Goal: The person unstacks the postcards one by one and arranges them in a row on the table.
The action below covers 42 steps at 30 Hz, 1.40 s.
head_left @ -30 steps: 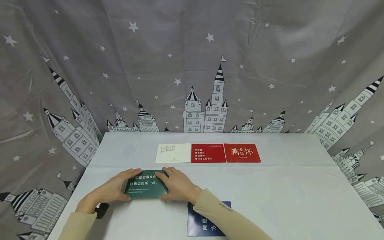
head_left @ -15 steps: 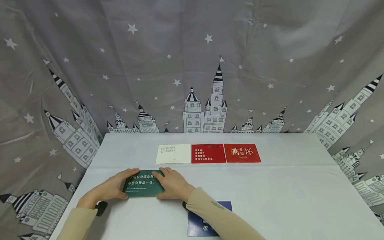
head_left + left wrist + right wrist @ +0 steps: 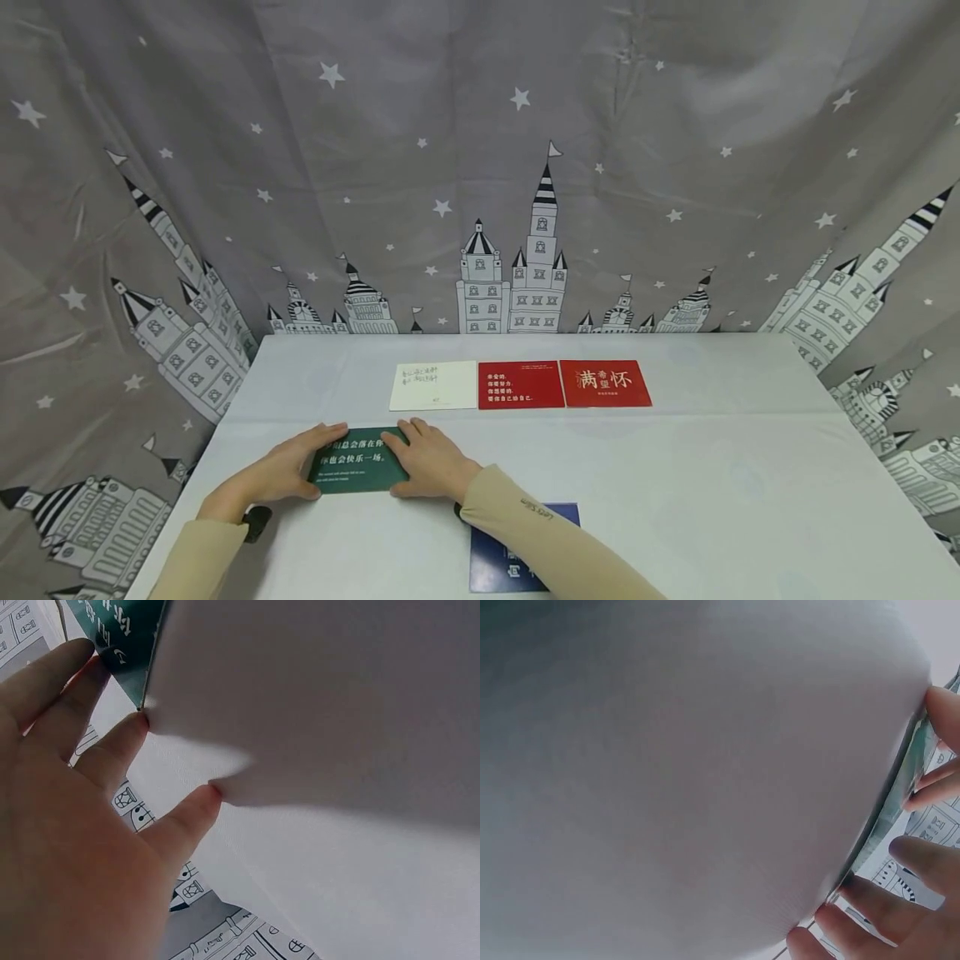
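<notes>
A green card [image 3: 358, 475] with white printed lettering lies flat at the left of the white table, between both hands. My left hand [image 3: 281, 471] touches its left side, fingers spread and fairly straight; in the left wrist view a fingertip meets the corner of the green card [image 3: 135, 675], another rests on the table. From the other side my right hand [image 3: 435, 462] touches the card's right end, one finger over its face and the thumb by the near corner. In the right wrist view the card [image 3: 896, 802] shows as a narrow green strip beyond the right hand's fingertips [image 3: 855, 889].
Along the back lie a cream card [image 3: 433, 386] with handwriting, a red card [image 3: 521, 384] and another red card [image 3: 606, 384], side by side. A blue card [image 3: 491, 560] lies partly under the right sleeve [image 3: 547, 533]. A grey castle-print curtain [image 3: 337, 167] hangs behind the table.
Both hands and the green card have shifted slightly left, mostly between the first and second frames. Since then they have stayed nearly still. The row of cards at the back is unmoved.
</notes>
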Each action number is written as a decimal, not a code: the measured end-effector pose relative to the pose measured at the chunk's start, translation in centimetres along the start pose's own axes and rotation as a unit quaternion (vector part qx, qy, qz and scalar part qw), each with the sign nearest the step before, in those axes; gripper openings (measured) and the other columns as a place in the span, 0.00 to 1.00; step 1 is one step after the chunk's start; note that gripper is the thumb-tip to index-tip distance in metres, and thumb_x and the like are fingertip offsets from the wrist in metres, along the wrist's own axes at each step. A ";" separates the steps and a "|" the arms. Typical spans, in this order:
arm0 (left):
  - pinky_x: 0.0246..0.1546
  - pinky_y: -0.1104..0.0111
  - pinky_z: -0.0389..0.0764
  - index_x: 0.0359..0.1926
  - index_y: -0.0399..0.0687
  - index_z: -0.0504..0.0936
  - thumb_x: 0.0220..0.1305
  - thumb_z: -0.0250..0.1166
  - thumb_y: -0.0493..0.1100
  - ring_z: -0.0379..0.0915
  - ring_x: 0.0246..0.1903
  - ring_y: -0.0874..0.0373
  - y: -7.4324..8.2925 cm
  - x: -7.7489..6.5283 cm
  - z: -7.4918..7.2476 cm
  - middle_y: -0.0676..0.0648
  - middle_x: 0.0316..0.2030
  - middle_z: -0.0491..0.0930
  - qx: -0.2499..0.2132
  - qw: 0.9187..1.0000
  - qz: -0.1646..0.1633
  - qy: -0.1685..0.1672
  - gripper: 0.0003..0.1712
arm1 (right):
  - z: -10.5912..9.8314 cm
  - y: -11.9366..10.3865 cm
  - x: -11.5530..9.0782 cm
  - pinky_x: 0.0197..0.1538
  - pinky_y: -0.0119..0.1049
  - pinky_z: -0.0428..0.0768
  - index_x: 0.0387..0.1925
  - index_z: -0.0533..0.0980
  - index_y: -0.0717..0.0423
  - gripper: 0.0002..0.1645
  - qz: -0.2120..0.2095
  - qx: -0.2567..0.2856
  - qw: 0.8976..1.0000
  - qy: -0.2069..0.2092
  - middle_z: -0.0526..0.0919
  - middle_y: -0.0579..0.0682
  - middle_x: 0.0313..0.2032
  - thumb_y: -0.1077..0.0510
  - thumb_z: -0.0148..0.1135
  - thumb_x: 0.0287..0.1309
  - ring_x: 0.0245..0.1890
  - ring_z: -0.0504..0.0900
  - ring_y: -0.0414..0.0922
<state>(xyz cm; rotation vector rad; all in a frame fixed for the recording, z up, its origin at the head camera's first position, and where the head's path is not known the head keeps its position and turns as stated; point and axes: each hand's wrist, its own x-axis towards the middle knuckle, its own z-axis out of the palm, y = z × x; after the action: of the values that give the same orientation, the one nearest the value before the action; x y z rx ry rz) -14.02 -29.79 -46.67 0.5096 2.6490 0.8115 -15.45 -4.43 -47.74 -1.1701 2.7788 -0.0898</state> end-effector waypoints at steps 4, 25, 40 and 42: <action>0.57 0.31 0.51 0.68 0.37 0.64 0.33 0.77 0.33 0.45 0.66 0.27 0.2 0.0 0.1 0.32 0.67 0.58 0.008 1.000 -0.004 0.001 0.55 | 0.2 0.1 0.0 0.65 0.35 0.63 0.71 0.60 0.48 0.46 0.004 0.002 1.000 -0.004 0.62 0.53 0.68 0.34 0.61 0.56 0.67 0.60 0.48; 0.60 0.33 0.46 0.69 0.34 0.61 0.48 0.74 0.42 0.48 0.66 0.31 5.1 0.7 -0.2 0.34 0.68 0.59 0.014 0.996 0.079 0.032 0.49 | -1.5 2.5 -1.7 0.70 0.38 0.52 0.73 0.54 0.53 0.50 -0.029 0.084 0.996 0.031 0.57 0.55 0.71 0.37 0.62 0.57 0.70 0.55 0.51; 0.63 0.37 0.45 0.72 0.42 0.58 0.48 0.75 0.42 0.48 0.68 0.35 8.1 0.7 1.0 0.38 0.69 0.58 0.012 0.995 0.096 0.038 0.53 | -3.0 4.3 -5.8 0.69 0.43 0.56 0.74 0.52 0.52 0.50 -0.030 0.102 0.993 0.054 0.58 0.55 0.70 0.38 0.62 0.57 0.70 0.56 0.51; 0.63 0.37 0.45 0.72 0.42 0.58 0.48 0.75 0.42 0.48 0.68 0.36 8.4 0.7 1.2 0.39 0.69 0.58 0.013 0.994 0.102 0.038 0.52 | -3.1 4.5 -6.3 0.69 0.43 0.57 0.74 0.53 0.51 0.51 -0.028 0.101 0.993 0.056 0.58 0.54 0.70 0.38 0.63 0.57 0.70 0.56 0.51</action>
<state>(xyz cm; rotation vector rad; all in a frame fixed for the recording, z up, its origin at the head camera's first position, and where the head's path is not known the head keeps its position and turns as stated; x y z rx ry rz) -12.17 -22.38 -42.81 0.7805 2.7122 0.8722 -14.71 3.24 -44.59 -1.2264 2.7492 -0.4449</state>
